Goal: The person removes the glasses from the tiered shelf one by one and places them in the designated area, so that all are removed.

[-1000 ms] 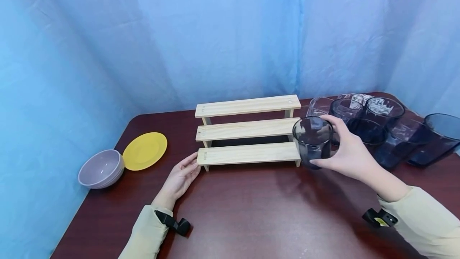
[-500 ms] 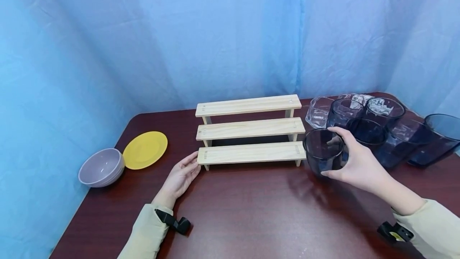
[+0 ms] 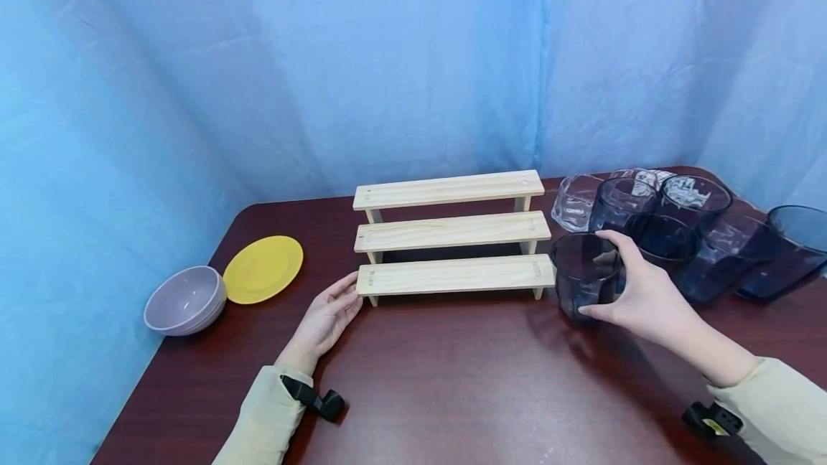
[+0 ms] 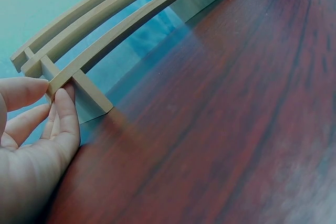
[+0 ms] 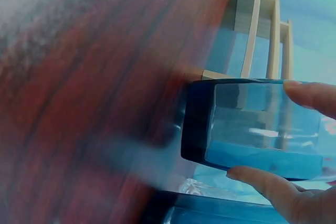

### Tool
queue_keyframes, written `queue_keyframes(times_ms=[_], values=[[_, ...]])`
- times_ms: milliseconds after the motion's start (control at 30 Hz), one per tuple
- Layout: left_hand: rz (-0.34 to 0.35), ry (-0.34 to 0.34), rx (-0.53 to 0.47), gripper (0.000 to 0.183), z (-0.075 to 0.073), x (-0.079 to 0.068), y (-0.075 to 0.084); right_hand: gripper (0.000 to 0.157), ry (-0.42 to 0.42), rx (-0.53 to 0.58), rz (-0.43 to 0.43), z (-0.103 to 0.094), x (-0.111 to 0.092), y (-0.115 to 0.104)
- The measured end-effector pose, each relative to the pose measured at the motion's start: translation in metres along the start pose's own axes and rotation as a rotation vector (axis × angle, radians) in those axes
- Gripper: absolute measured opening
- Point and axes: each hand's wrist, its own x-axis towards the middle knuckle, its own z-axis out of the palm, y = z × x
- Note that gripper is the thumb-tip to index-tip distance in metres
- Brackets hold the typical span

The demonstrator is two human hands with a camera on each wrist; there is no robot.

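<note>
My right hand [image 3: 652,300] grips a dark tinted drinking glass [image 3: 584,282], thumb on the near side and fingers on the far side. The glass is upright beside the right end of the three-step wooden shelf [image 3: 452,276]. In the right wrist view the see-through glass [image 5: 247,129] shows its thick dark base close to the table, with the shelf boards behind it. At the shelf's other end my left hand [image 3: 326,318] pinches the lowest board. The left wrist view shows the thumb [image 4: 26,92] against that board's end and the fingers underneath.
Several more dark glasses [image 3: 694,199] crowd the table's right side, with clear glassware [image 3: 573,203] behind them. To the left lie a yellow plate [image 3: 263,269] and a lilac bowl [image 3: 185,300]. Blue curtains [image 3: 388,63] hang behind the dark red table [image 3: 446,379].
My right hand has carried the dark glass a little to the right and nearer to me, away from the shelf's right end. My left hand keeps its place on the shelf.
</note>
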Motion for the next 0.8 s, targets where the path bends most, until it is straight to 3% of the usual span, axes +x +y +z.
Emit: queue_keyframes(times_ms=[233,500,800], values=[[0.003,-0.004,-0.009,0.054,0.001,0.000,0.000,0.109,-0.037,-0.089,0.048,-0.009,0.001,-0.004],[0.026,0.013,-0.002,0.055,0.003,-0.001,-0.001,0.100,0.026,-0.168,0.017,-0.017,-0.002,-0.002],[0.058,0.037,-0.054,0.055,0.009,-0.002,-0.002,0.094,0.041,-0.176,0.020,-0.015,-0.001,0.001]])
